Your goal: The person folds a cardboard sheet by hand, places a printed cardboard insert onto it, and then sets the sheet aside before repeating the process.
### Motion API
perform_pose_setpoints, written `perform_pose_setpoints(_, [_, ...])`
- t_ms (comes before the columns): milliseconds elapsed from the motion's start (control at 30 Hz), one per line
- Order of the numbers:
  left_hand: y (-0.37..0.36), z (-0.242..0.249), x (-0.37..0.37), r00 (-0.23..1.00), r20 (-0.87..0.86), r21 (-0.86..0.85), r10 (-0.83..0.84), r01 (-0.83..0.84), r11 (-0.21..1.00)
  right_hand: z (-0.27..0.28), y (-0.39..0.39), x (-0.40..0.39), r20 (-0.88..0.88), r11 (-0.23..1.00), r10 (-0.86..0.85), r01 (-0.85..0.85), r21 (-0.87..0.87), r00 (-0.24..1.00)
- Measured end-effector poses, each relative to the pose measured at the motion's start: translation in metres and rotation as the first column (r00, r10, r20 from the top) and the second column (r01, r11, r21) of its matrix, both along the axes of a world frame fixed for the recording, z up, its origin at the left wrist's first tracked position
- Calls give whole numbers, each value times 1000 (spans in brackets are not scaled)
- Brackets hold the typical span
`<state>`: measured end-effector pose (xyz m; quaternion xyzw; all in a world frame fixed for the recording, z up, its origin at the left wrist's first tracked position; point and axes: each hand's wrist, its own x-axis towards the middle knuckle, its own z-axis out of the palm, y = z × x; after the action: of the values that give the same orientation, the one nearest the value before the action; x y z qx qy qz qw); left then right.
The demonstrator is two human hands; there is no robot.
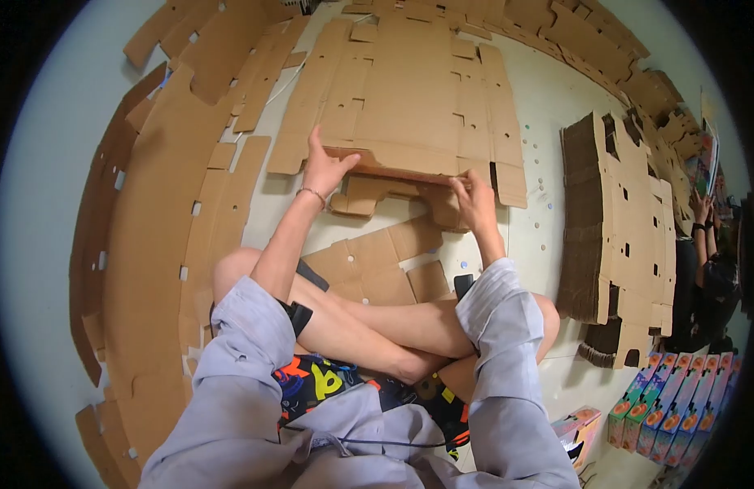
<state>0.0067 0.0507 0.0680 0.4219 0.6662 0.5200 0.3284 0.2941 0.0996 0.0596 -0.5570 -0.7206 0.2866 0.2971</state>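
A large flat die-cut cardboard sheet lies in front of me, its near edge folded up a little with a darker brown strip below it. My left hand holds the left part of that edge, thumb and forefinger spread along it, the other fingers hidden. At the right part of the same edge, my right hand pinches the cardboard between thumb and fingers. Just under the sheet's near side sits a smaller cut cardboard piece. Another flat cardboard piece rests on the floor before my crossed legs.
Long cardboard sheets lie along the left. A tall stack of cut cardboard stands at the right. Colourful printed boxes are lined up at lower right. Another person's hands show at the far right edge.
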Motion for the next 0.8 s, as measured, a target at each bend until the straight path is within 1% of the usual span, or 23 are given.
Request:
perform_pose_setpoints(33, [-4, 6, 4, 997, 33, -27, 73, -72, 997, 3, -2, -4, 14, 998, -4, 3, 66, 1000])
perform_pose_setpoints(67, [-8, 9, 7, 987, 64, -63, 146, -142, 988, 7, -3, -5, -11, 996, 24, -22, 87, 1000])
perform_pose_setpoints(100, [-6, 12, 6, 965, 170, -95, 199, -184, 978, 20, -7, -7, -35, 993, 50, -46, 106, 998])
perform_pose_setpoints(133, [-7, 15, 3, 961, 232, -97, 152, -133, 986, 27, -9, -9, -59, 990, 77, -69, 126, 995])
perform_pose_setpoints(167, [-9, 18, 0, 950, 295, -97, 106, -81, 992, 25, -8, -10, -89, 986, 68, -53, 157, 994])
perform_pose_setpoints(200, [-10, 24, 0, 932, 358, -89, 60, -30, 996, 24, -7, -8, -179, 989, 57, -31, 148, 982])
perform_pose_setpoints(233, [-9, 22, -2, 953, 301, -21, 20, -15, 1000, 23, -6, -6, -266, 990, 48, -11, 138, 963])
perform_pose_setpoints(267, [-7, 17, -4, 949, 300, -18, 94, -92, 996, 23, -5, -4, -349, 992, 38, 6, 126, 936])
perform_pose_setpoints(333, [2, 9, -6, 924, 303, -7, 235, -244, 970, 25, -8, -1, -362, 991, -8, 57, 124, 932])
perform_pose_setpoints(367, [4, 6, -7, 909, 344, -17, 236, -245, 969, 27, -9, 0, -368, 988, -32, 84, 127, 929])
perform_pose_setpoints(433, [5, 4, -8, 875, 421, -36, 238, -247, 968, 0, 2, 3, -322, 998, 0, 19, 54, 947])
perform_pose_setpoints(467, [4, 6, -6, 882, 406, -63, 238, -232, 971, -8, 6, 4, -266, 996, 57, -38, 78, 962])
perform_pose_setpoints(533, [-2, 10, -3, 896, 370, -129, 247, -213, 968, -2, -1, 2, -59, 995, 30, -35, -91, 998])
perform_pose_setpoints(567, [0, 7, -4, 904, 361, -69, 231, -221, 973, 0, -5, -1, 47, 984, 32, -23, -178, 998])
perform_pose_setpoints(600, [4, 0, -5, 912, 349, -13, 217, -226, 974, 1, -2, -2, 84, 984, 44, -29, -177, 995])
perform_pose_setpoints(633, [1, -1, -4, 921, 332, 34, 202, -226, 973, 0, 1, 0, 118, 982, 53, -30, -186, 992])
perform_pose_setpoints(667, [-6, -3, -6, 905, 369, -7, 213, -227, 974, -5, -1, 2, 149, 979, 54, -23, -204, 987])
perform_pose_setpoints(700, [-9, 8, -6, 889, 404, -37, 218, -222, 974, 6, -4, 0, 138, 965, 80, -41, -260, 987])
perform_pose_setpoints(733, [-6, 18, -8, 872, 438, -52, 217, -217, 975, 8, -5, -1, 122, 971, 77, -47, -234, 990])
perform_pose_setpoints(800, [-8, 19, -13, 888, 380, -153, 259, -217, 964, 9, -15, 0, 104, 980, 82, -61, -189, 991])
